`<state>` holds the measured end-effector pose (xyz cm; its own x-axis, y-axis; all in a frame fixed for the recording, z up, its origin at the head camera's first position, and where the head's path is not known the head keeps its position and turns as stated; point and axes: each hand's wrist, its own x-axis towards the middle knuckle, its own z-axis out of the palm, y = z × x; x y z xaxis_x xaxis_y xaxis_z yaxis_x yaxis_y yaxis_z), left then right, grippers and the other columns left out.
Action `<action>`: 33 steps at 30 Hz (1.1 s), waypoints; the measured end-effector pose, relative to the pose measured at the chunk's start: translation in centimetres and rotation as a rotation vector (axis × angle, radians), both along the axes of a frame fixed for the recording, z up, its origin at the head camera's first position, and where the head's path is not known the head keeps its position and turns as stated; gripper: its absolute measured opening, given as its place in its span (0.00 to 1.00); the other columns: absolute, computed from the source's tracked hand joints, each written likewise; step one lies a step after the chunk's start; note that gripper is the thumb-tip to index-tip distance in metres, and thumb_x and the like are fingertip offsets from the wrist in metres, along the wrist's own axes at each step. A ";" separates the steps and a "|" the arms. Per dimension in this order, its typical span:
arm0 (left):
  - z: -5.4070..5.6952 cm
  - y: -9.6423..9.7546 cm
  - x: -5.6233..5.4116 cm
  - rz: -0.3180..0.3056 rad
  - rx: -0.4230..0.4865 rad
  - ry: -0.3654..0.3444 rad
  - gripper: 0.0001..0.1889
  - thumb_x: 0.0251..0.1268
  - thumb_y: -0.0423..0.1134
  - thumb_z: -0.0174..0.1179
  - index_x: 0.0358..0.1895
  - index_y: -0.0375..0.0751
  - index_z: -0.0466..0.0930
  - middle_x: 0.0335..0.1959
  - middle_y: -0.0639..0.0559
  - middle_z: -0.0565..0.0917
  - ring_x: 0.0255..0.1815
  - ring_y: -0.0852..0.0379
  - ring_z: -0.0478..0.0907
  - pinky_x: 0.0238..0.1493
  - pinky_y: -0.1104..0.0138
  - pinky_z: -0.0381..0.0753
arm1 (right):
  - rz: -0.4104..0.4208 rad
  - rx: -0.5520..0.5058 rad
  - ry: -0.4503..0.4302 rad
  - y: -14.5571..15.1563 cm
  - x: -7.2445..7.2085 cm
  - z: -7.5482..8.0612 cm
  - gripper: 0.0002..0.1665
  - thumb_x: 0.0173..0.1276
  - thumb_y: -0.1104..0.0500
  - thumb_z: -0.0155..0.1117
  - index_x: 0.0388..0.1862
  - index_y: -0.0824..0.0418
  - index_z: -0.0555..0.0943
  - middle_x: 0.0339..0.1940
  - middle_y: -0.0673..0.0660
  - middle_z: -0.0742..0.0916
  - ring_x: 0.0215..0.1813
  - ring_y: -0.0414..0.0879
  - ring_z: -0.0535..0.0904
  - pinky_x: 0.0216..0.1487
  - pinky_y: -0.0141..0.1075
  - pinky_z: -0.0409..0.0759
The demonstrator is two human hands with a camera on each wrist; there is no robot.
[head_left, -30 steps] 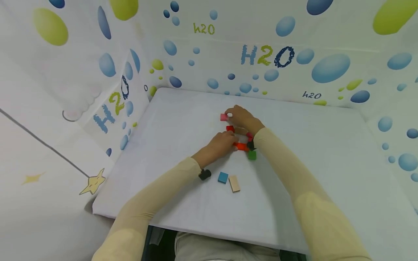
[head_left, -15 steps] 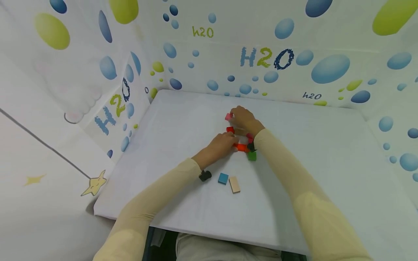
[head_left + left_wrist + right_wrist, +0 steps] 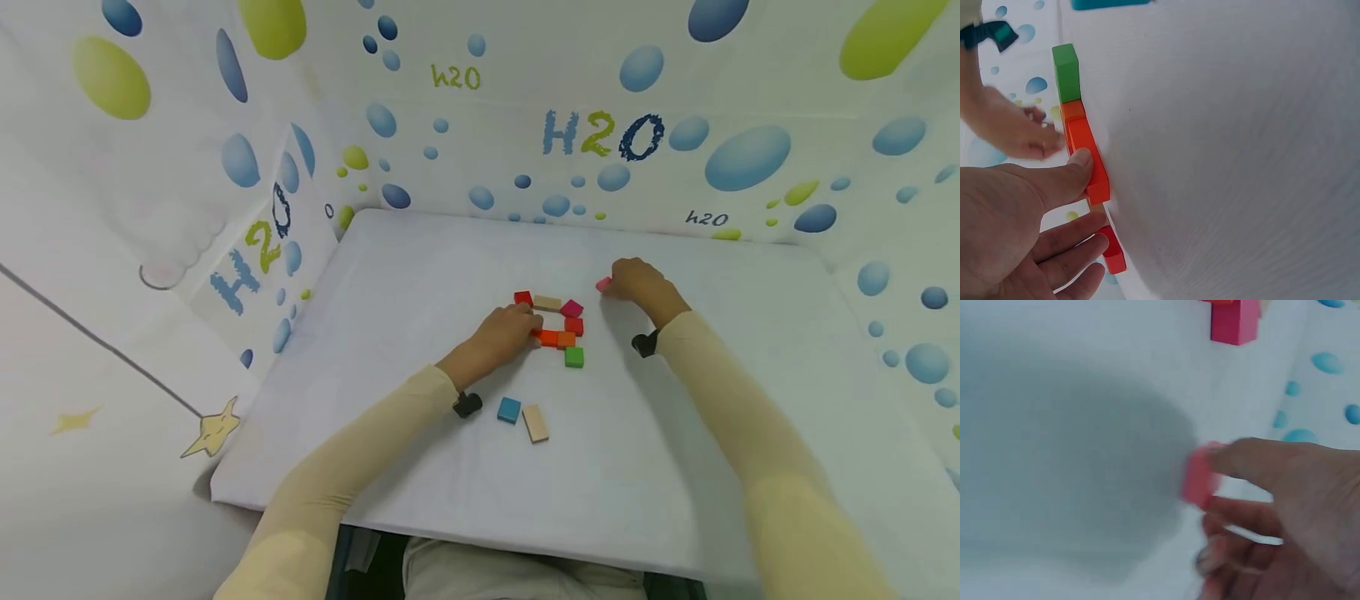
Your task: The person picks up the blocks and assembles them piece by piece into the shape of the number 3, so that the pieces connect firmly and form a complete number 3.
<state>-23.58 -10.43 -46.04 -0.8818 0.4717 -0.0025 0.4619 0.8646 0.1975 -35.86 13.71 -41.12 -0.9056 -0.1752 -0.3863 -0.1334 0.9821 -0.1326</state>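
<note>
In the head view my right hand (image 3: 641, 287) pinches a pink block (image 3: 603, 285) between thumb and fingers, to the right of the block arrangement. Blurred in the right wrist view, the same pink block (image 3: 1200, 475) sits at the thumb tip. My left hand (image 3: 506, 333) rests at the arrangement's left side. Its thumb touches a long orange-red block (image 3: 1088, 159), while its relaxed fingers reach close to a red block (image 3: 1113, 251). Around it stand an orange block (image 3: 566, 339), a green block (image 3: 574, 357), another red block (image 3: 573, 326), a magenta block (image 3: 572, 308) and a wooden block (image 3: 547, 303).
A blue block (image 3: 508, 410) and a loose plain wooden block (image 3: 536, 423) lie nearer the person on the white-covered table (image 3: 420, 467). Patterned white cloth (image 3: 465, 125) rises behind and beside the table.
The right hand has carried the pink block rightward from behind the arrangement, uncovering the magenta and red blocks on its right side. The left hand stays where it was.
</note>
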 end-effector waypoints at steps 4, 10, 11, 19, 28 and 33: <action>0.2 -0.2 0.1 0.002 0.010 -0.019 0.16 0.77 0.46 0.65 0.61 0.47 0.85 0.57 0.47 0.83 0.58 0.51 0.79 0.64 0.58 0.81 | -0.015 0.071 -0.096 1.6 1.5 0.2 0.33 0.76 0.49 0.64 0.67 0.72 0.74 0.57 0.69 0.82 0.56 0.63 0.76 0.65 0.63 0.78; 0.2 -0.1 0.0 0.009 0.019 -0.037 0.16 0.77 0.46 0.65 0.61 0.48 0.85 0.58 0.47 0.83 0.58 0.51 0.79 0.65 0.58 0.81 | 0.055 0.130 -0.180 2.2 5.7 0.7 0.34 0.75 0.48 0.64 0.66 0.73 0.76 0.55 0.68 0.84 0.54 0.62 0.78 0.61 0.61 0.81; 0.2 0.0 0.0 0.011 0.018 -0.040 0.16 0.77 0.46 0.65 0.62 0.48 0.85 0.58 0.47 0.83 0.58 0.51 0.79 0.65 0.58 0.81 | 0.067 0.133 -0.188 2.2 6.5 0.6 0.34 0.74 0.47 0.65 0.66 0.73 0.77 0.54 0.67 0.85 0.54 0.61 0.78 0.60 0.60 0.81; -0.1 -0.2 0.0 0.012 0.022 -0.041 0.16 0.76 0.47 0.65 0.60 0.47 0.85 0.56 0.48 0.84 0.57 0.52 0.78 0.63 0.58 0.81 | 0.186 0.083 -0.251 1.1 13.4 0.0 0.32 0.74 0.38 0.65 0.55 0.67 0.83 0.41 0.58 0.83 0.46 0.53 0.78 0.48 0.48 0.83; 0.0 -0.3 -0.1 0.005 0.025 -0.029 0.15 0.76 0.46 0.66 0.59 0.46 0.86 0.55 0.48 0.84 0.56 0.52 0.79 0.62 0.59 0.81 | 0.228 -0.122 -0.113 2.3 15.9 -0.2 0.22 0.72 0.50 0.71 0.58 0.59 0.80 0.42 0.57 0.84 0.47 0.52 0.78 0.45 0.46 0.83; 0.1 -0.2 -0.1 -0.001 0.035 -0.033 0.15 0.76 0.46 0.66 0.59 0.46 0.85 0.56 0.47 0.84 0.57 0.51 0.79 0.63 0.58 0.81 | 0.248 -0.205 -0.058 2.5 16.3 -1.5 0.17 0.74 0.57 0.69 0.58 0.59 0.81 0.40 0.56 0.83 0.45 0.51 0.78 0.43 0.41 0.83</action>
<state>-23.67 -10.68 -45.97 -0.8812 0.4726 -0.0148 0.4553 0.8567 0.2424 -19.52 16.26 -42.62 -0.8029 -0.4675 -0.3698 -0.3521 0.8725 -0.3387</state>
